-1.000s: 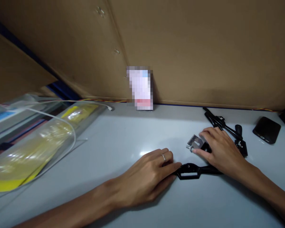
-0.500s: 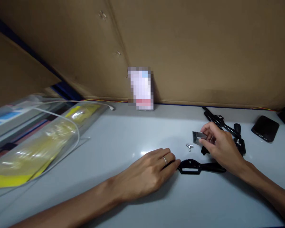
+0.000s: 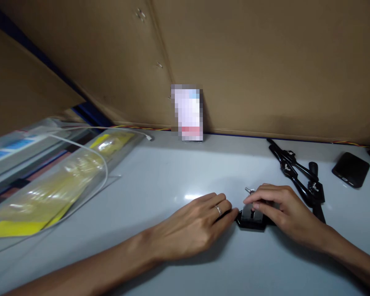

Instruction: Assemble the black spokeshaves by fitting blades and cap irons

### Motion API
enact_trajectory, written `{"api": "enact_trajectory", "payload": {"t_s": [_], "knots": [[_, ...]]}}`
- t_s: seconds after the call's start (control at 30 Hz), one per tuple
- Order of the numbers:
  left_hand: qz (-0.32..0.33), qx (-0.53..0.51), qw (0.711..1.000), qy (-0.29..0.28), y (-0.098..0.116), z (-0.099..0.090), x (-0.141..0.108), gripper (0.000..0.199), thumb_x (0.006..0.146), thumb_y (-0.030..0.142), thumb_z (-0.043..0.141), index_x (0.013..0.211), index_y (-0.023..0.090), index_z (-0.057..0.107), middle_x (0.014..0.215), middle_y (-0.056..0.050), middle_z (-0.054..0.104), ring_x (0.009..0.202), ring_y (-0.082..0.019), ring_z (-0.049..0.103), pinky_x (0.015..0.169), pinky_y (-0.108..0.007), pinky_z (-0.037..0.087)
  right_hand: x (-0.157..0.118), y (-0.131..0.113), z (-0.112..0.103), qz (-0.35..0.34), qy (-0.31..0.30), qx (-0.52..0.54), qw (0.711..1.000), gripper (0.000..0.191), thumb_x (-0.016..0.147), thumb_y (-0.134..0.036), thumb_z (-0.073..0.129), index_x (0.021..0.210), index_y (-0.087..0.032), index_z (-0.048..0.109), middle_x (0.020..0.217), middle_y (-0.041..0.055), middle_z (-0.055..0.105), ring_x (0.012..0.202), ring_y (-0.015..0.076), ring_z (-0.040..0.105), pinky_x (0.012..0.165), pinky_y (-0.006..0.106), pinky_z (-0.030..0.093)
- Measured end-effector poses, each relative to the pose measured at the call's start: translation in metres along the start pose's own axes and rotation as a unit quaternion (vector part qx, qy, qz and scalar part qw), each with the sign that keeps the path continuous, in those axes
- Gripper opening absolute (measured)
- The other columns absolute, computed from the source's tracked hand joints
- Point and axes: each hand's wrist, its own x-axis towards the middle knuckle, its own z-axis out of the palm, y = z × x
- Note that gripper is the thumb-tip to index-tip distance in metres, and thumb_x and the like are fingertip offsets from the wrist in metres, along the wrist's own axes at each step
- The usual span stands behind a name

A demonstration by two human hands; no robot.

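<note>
A black spokeshave body point(image 3: 252, 226) lies on the grey table, its left handle hidden under my left hand point(image 3: 200, 226), whose fingers are closed around that end. My right hand point(image 3: 285, 210) pinches a flat, slotted metal blade point(image 3: 247, 213) between thumb and fingers. The blade sits tilted over the middle of the body; whether it rests fully on it I cannot tell. Just behind my right fingertips a small silver wing screw point(image 3: 249, 190) shows in part. The body's right handle is mostly covered by my right hand.
Several other black spokeshaves point(image 3: 291, 164) lie crossed behind my right hand. A dark phone point(image 3: 350, 169) lies at the far right. A phone-like panel with a blurred screen point(image 3: 189, 113) leans on the cardboard wall point(image 3: 265, 61). Plastic-wrapped yellow packaging point(image 3: 58, 193) and a white cable point(image 3: 105, 164) occupy the left.
My right hand has brought the blade down and toward me, from above the table onto the spokeshave body. My left hand keeps its hold. The view has shifted slightly.
</note>
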Motion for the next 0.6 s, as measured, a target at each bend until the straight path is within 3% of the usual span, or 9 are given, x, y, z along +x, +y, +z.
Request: {"api": "enact_trajectory", "payload": {"t_s": [0.2,0.6], "knots": [[-0.003,-0.009,1.000,0.002,-0.0001,-0.0002,-0.0003,0.028,0.105,0.008,0.037,0.110,0.006,0.064,0.085,-0.007,0.065,0.074,-0.018,0.056,0.063,-0.032,0.051,-0.0036,0.0025,0.0089,-0.020,-0.003,-0.025,0.999,0.024,0.096,-0.009,0.054,0.097,-0.021,0.074,0.086,0.0011,0.067,0.079,0.0138,0.061,0.072,0.030,0.046],[-0.008,-0.001,1.000,-0.013,0.0014,-0.0016,0.0003,0.027,0.105,0.009,0.038,0.112,0.007,0.064,0.086,-0.007,0.065,0.077,-0.019,0.056,0.066,-0.032,0.050,-0.0048,0.0062,0.0092,-0.023,0.000,-0.041,0.999,0.023,0.095,-0.008,0.054,0.097,-0.021,0.072,0.088,0.0013,0.067,0.081,0.0141,0.062,0.072,0.029,0.046]]}}
